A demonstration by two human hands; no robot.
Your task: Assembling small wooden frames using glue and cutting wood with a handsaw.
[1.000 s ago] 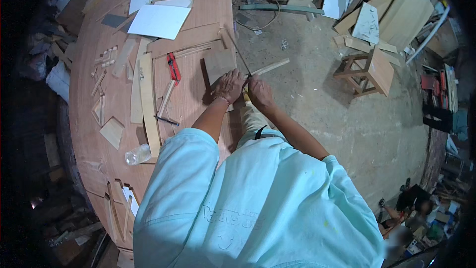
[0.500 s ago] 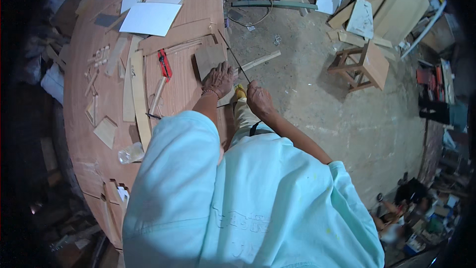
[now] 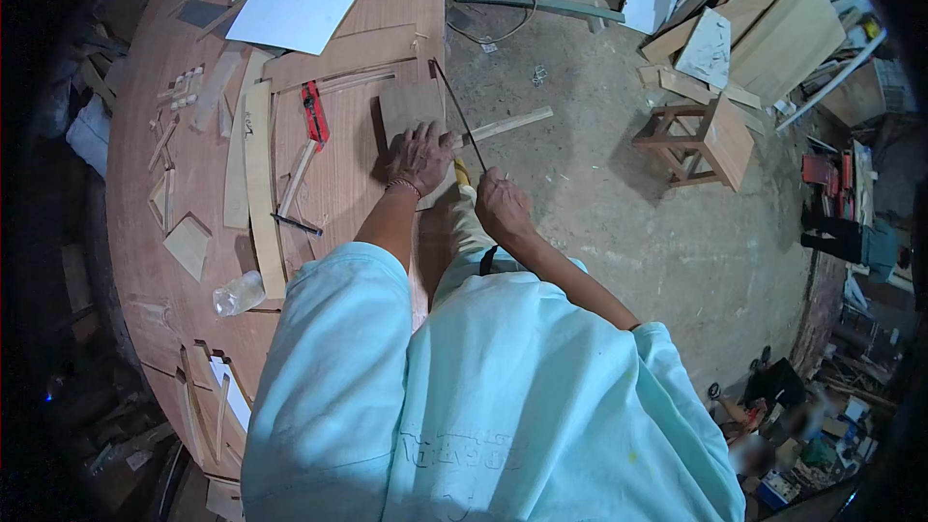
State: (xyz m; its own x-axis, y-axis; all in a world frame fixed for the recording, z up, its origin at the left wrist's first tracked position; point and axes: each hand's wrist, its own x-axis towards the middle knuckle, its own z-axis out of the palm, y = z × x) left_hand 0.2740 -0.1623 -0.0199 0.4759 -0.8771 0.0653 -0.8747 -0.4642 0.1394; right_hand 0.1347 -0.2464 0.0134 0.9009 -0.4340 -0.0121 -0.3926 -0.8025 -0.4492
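At the table's right edge, my left hand (image 3: 422, 159) presses down on a thin wooden strip (image 3: 514, 123), fingers bent over it. Beneath the hand lies a flat brown wooden block (image 3: 410, 106), and the strip juts out to the right past the table edge. My right hand (image 3: 505, 203) is closed around the near end of a saw (image 3: 456, 102); its handle is hidden in the fist. Seen nearly edge-on, the dark blade crosses the strip just right of my left fingers. Whether its teeth are in the wood is too small to tell.
The wooden table (image 3: 358, 174) bears a red tool (image 3: 314, 116), a black pen-like tool (image 3: 297, 224), long boards (image 3: 259, 184), white panels (image 3: 295, 14) and a clear plastic container (image 3: 238, 294). A wooden stool (image 3: 698, 142) stands on the concrete floor, right. Boards (image 3: 788, 34) lean behind it.
My view has shifted slightly. The saw's angle across the strip is a little different, while my left hand keeps its place on the strip and block.
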